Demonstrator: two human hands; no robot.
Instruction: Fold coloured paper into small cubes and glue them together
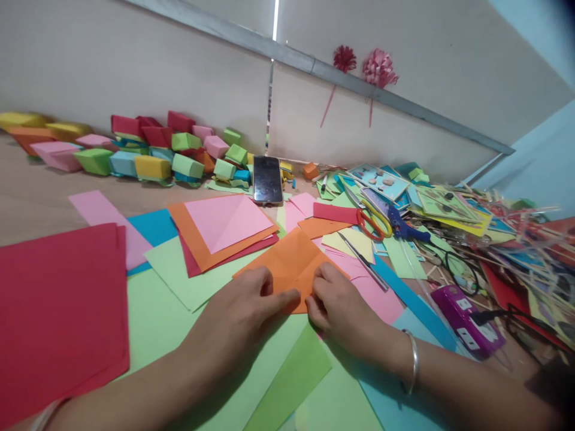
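Observation:
An orange sheet of paper [296,257] with crease lines lies in front of me, its top corner pointing away and its lower edge folded. My left hand [251,299] is on its left side, index finger stretched along the lower edge and the other fingers curled in. At the right side, my right hand [336,299] pinches the paper's lower right edge between thumb and fingers. Light green sheets [171,335] lie beneath. Just beyond my left hand sits a stack of pink paper [229,221] over orange and red sheets.
Red sheets [58,305] lie at left. Folded paper boxes [153,167] line the wall beside a phone [268,179]. To the right are scissors [375,221], a pen [363,260], a blue glue gun [404,226], a purple power strip [467,320] and cluttered sticks and cards.

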